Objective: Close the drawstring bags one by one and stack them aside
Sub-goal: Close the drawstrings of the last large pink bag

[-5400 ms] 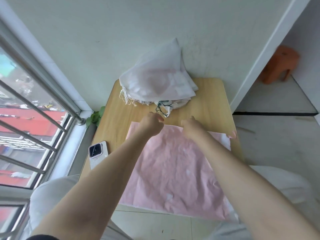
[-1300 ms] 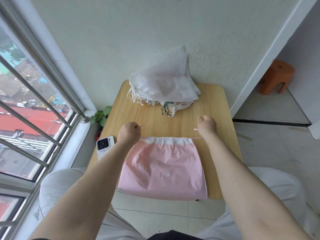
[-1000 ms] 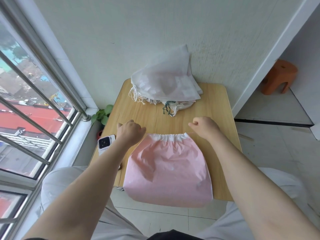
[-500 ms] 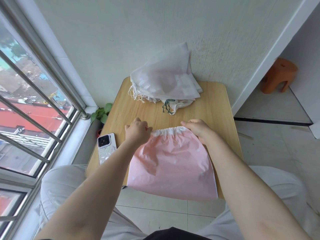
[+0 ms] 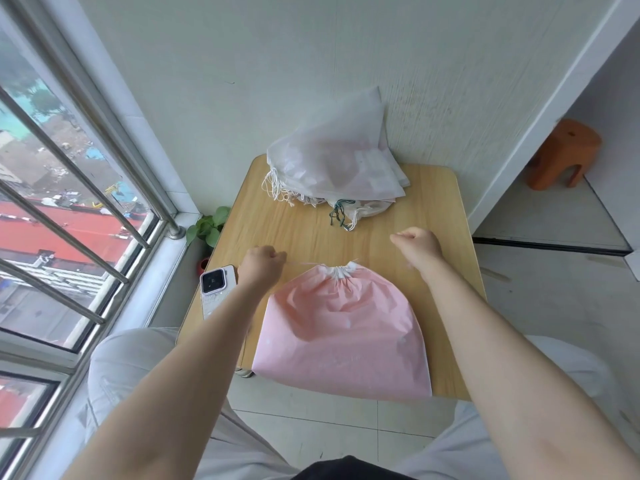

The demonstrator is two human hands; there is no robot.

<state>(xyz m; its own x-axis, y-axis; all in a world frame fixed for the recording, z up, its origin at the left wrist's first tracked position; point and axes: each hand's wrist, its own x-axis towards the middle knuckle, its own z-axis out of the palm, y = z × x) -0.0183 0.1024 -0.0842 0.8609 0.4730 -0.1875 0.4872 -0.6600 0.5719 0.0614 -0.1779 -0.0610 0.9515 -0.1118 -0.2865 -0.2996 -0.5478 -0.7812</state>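
A pink drawstring bag (image 5: 341,327) lies flat on the wooden table (image 5: 304,233), its near edge hanging over the front. Its white mouth (image 5: 341,270) is bunched tight into a small gather. My left hand (image 5: 261,268) is a fist to the left of the mouth and pinches a thin cord that runs taut to it. My right hand (image 5: 417,245) is a fist to the right and above the mouth; its cord is too faint to trace. A pile of white drawstring bags (image 5: 332,168) leans against the wall at the table's far edge.
A phone (image 5: 216,289) lies at the table's left edge beside my left wrist. A barred window runs along the left, with a small green plant (image 5: 207,228) below the table corner. An orange stool (image 5: 562,154) stands on the floor at the right.
My hands have moved apart from the bag's mouth, pulling the cords outward. The mouth has cinched from a wide gathered band to a narrow bunch.
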